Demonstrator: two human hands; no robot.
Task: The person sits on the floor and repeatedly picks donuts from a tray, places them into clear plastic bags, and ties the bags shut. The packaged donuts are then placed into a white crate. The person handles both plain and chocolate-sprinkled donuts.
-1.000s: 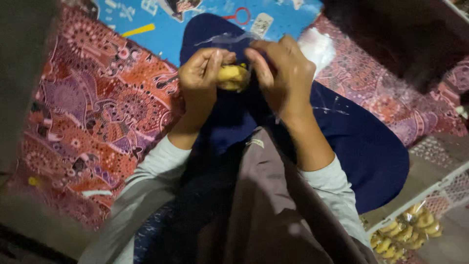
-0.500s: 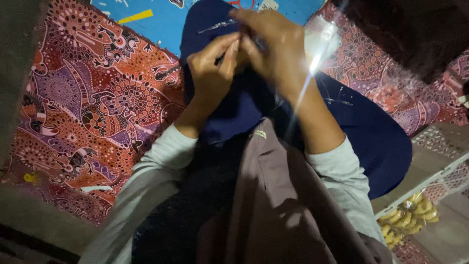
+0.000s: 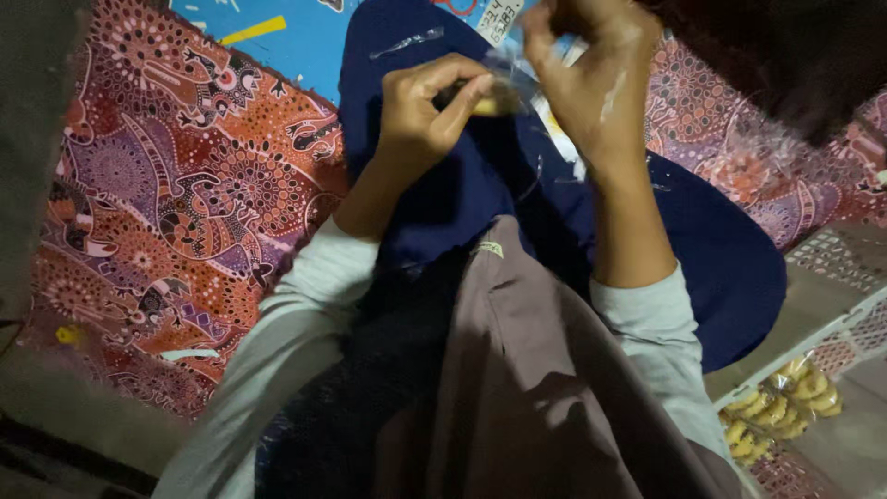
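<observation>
Two hands meet near the top of the view over a small yellow piece of food (image 3: 488, 104), which sits between them at about twelve o'clock from the person's lap. That yellow piece is partly wrapped in a clear plastic bag (image 3: 517, 79), thin and glinting, so its full shape cannot be made out. At nine o'clock of the piece, the left hand (image 3: 425, 115) curls its thumb and forefinger tight onto the piece's near end, the other fingers folded into the palm. At two o'clock of it, the right hand (image 3: 591, 79) is raised a little higher, its fingers bunched and pinching the plastic at the top; a streak of light lies on the back of this hand. Both forearms come up out of pale grey sleeves (image 3: 319, 277). Beneath the hands lies a dark blue cloth (image 3: 480, 199) draped over the lap, and a brownish-grey garment (image 3: 536, 388) fills the bottom of the view at six o'clock. Out at nine o'clock spreads a red patterned mat (image 3: 185, 203) with dotted motifs, and at eleven o'clock a bright blue sheet (image 3: 305, 37) lies on it. Far off at four o'clock, a white perforated crate (image 3: 832, 277) holds clear packets of yellow snacks (image 3: 781, 407).
</observation>
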